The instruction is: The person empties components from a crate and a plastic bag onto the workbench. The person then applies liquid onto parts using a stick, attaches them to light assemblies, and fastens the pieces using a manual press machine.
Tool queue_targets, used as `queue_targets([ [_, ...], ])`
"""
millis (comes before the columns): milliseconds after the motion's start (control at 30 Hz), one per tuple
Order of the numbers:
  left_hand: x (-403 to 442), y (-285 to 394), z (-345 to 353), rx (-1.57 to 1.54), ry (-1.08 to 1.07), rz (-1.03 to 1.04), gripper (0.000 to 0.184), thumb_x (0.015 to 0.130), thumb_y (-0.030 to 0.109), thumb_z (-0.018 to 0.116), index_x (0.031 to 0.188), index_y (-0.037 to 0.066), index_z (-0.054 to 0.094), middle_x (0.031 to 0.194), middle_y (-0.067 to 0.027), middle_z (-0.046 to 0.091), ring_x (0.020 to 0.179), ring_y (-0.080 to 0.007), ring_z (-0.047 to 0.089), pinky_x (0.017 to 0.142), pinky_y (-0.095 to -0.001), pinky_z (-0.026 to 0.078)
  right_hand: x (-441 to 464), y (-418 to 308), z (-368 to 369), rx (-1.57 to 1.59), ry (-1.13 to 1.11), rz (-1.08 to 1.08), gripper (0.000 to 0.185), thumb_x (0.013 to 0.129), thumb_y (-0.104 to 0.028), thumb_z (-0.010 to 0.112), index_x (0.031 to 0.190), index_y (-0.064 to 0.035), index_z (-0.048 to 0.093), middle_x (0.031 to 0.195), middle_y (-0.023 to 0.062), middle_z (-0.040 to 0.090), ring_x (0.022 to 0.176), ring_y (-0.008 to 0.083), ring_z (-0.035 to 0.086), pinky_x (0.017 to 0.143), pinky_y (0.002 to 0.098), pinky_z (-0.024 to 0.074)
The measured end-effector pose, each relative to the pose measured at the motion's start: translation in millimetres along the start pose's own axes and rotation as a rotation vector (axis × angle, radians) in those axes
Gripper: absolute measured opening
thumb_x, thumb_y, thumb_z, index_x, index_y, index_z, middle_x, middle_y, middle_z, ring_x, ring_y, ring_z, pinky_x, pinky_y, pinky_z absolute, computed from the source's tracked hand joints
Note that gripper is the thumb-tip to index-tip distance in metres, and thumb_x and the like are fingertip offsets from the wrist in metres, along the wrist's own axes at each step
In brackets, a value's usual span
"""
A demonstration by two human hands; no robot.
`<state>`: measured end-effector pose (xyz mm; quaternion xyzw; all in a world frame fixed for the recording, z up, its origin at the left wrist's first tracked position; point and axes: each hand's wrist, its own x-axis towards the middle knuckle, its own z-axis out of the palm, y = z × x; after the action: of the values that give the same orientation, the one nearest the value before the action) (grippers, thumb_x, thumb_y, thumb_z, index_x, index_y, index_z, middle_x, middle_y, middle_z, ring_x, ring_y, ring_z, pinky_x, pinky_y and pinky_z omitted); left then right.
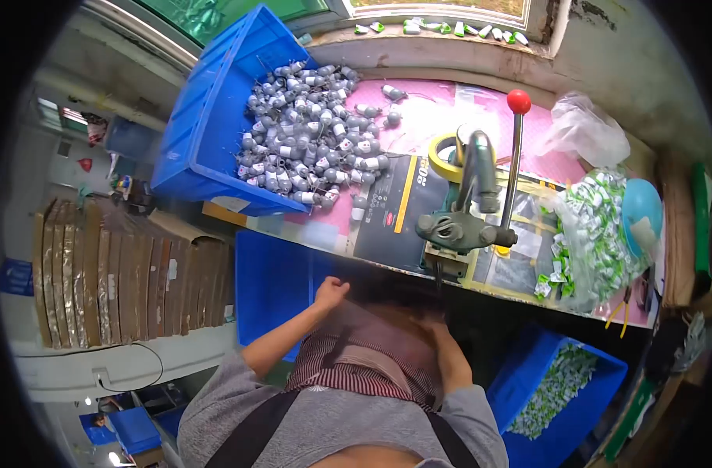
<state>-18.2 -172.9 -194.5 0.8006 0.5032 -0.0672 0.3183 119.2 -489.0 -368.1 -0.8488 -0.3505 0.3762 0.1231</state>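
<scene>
My left hand [332, 292] is in front of the workbench edge, above the apron [371, 343], with its fingers curled in. Anything inside them is hidden. My right hand [429, 313] is low by the bench edge, blurred and in shadow, so its fingers do not show. Above it on the bench stands a hand press [457, 226] with a red-knobbed lever [518, 117] pointing up. Grey-and-white bulb-like parts with thin wires [309, 132] spill in a heap from a tipped blue crate [207, 132]. Small green-and-white pieces [598, 226] are piled at the right.
A yellow tape roll [447, 158] is behind the press, near a crumpled plastic bag [586, 129]. A light-blue bowl [641, 214] tops the pile's right side. Below the bench are a blue bin of green-and-white pieces [559, 390] and another blue bin [274, 281]. Cardboard sheets [129, 273] stand left.
</scene>
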Motion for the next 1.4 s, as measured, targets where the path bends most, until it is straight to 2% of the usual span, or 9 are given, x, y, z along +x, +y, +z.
queue_targets([
  [133, 4.2, 48.4, -76.8, -0.288, 0.612, 0.151, 0.055, 0.086, 0.032, 0.078, 0.12, -0.002, 0.049, 0.105, -0.0119, 0.061, 0.09, -0.018, 0.058, 0.082, -0.0305, 0.05, -15.8, 5.2, 29.6, 0.204, -0.161, 0.119, 0.086, 0.083, -0.065, 0.062, 0.149, -0.0126, 0.043, 0.146, 0.022, 0.048, 0.138, 0.04, 0.042, 0.114, 0.0484, 0.0342],
  [233, 30.3, 102.4, -129.8, -0.353, 0.924, 0.427, 0.083, 0.087, 0.035, 0.077, 0.141, -0.01, 0.032, 0.134, -0.0251, 0.047, 0.123, -0.0341, 0.049, 0.106, -0.0431, 0.038, -45.0, -0.6, -4.3, 0.289, -0.223, 0.121, 0.076, 0.086, -0.058, 0.061, 0.143, -0.0093, 0.05, 0.138, 0.0231, 0.056, 0.131, 0.0383, 0.051, 0.111, 0.0458, 0.0393],
  [433, 138.5, 139.0, -154.3, -0.471, 1.043, 0.152, 0.115, 0.078, 0.038, 0.081, 0.149, -0.015, 0.009, 0.149, -0.037, 0.027, 0.14, -0.047, 0.03, 0.118, -0.0488, 0.025, -5.9, -69.9, -103.7, -0.017, -0.439, -0.176, 0.051, 0.094, -0.043, 0.055, 0.124, -0.0024, 0.061, 0.116, 0.0243, 0.067, 0.109, 0.0387, 0.064, 0.095, 0.047, 0.0503],
  [567, 154.0, 138.1, -132.6, -0.394, 1.249, 0.297, 0.111, 0.077, 0.025, 0.08, 0.15, -0.014, 0.006, 0.15, -0.0376, 0.023, 0.139, -0.0499, 0.029, 0.117, -0.0524, 0.025, -69.5, -257.0, -288.1, 0.515, 0.257, -0.934, 0.018, 0.096, -0.017, 0.059, 0.101, 0.0, 0.062, 0.09, 0.0212, 0.063, 0.083, 0.0394, 0.063, 0.074, 0.044, 0.0505],
  [700, 210.4, 94.8, -108.6, -0.772, 1.082, 0.457, 0.106, 0.076, 0.014, 0.073, 0.151, -0.012, 0.003, 0.153, -0.0377, 0.018, 0.141, -0.0525, 0.025, 0.118, -0.0535, 0.024, -16.7, -402.7, -396.4, 0.897, 0.805, -1.107, 0.017, 0.094, -0.016, 0.064, 0.092, 0.0006, 0.065, 0.075, 0.0114, 0.063, 0.062, 0.0196, 0.061, 0.06, 0.0329, 0.0472],
  [833, 147.6, 141.3, -122.1, -0.469, 1.197, 0.367, 0.1, 0.075, 0.009, 0.063, 0.152, -0.011, 0.001, 0.155, -0.0381, 0.013, 0.143, -0.0566, 0.015, 0.118, -0.0535, 0.024, 112.0, -532.1, -501.0, 1.358, 0.33, -0.603, 0.068, 0.084, -0.061, 0.067, 0.098, 0.0048, 0.061, 0.08, 0.0131, 0.064, 0.072, 0.0209, 0.061, 0.051, 0.036, 0.0455],
  [900, 149.9, 142.8, -124.2, -0.375, 1.203, 0.338, 0.102, 0.073, 0.008, 0.065, 0.15, -0.014, 0.002, 0.151, -0.0396, 0.017, 0.142, -0.0537, 0.022, 0.118, -0.0512, 0.023, 153.2, -560.3, -521.4, 1.31, -0.029, -0.706, 0.06, 0.085, -0.053, 0.065, 0.091, 0.0066, 0.061, 0.074, 0.0142, 0.062, 0.062, 0.0216, 0.059, 0.045, 0.036, 0.0411],
  [1100, 138.1, 120.7, -131.6, -0.413, 1.168, 0.397, 0.105, 0.071, 0.01, 0.067, 0.15, -0.014, 0.002, 0.145, -0.0401, 0.03, 0.134, -0.0503, 0.038, 0.114, -0.0457, 0.032, 122.8, -582.9, -503.5, 1.473, 0.294, -0.6, 0.026, 0.085, -0.023, 0.056, 0.07, -0.0014, 0.056, 0.055, 0.0107, 0.051, 0.04, 0.0205, 0.043, 0.039, 0.0357, 0.0307],
  [1400, 112.5, 109.8, -136.3, -0.557, 1.031, 0.485, 0.109, 0.072, 0.012, 0.068, 0.15, -0.012, -0.003, 0.149, -0.0428, 0.021, 0.135, -0.0525, 0.038, 0.112, -0.0467, 0.036, 99.9, -585.9, -477.1, 1.448, 0.594, -0.504, 0.031, 0.086, -0.021, 0.056, 0.076, 0.0078, 0.061, 0.067, 0.0164, 0.062, 0.052, 0.0249, 0.056, 0.048, 0.0406, 0.0408],
])
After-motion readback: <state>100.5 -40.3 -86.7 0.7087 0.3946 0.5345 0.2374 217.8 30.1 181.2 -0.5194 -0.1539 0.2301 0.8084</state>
